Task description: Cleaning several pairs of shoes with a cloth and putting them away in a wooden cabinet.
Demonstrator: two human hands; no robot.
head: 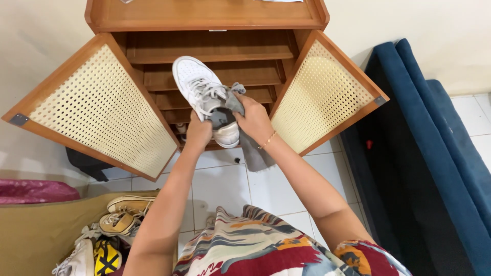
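Between our two grips the white sneaker (204, 97) hangs before the cabinet (204, 20); left hand (198, 132) clasps its heel, right hand (251, 118) pinches the grey cloth (251, 151) against its collar, so we should steady the heel firmly.

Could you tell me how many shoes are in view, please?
5 clearly: a white shoe held in the hands before the cabinet, two tan shoes at lower left, a yellow-black one and a white one below them. Others may be hidden.
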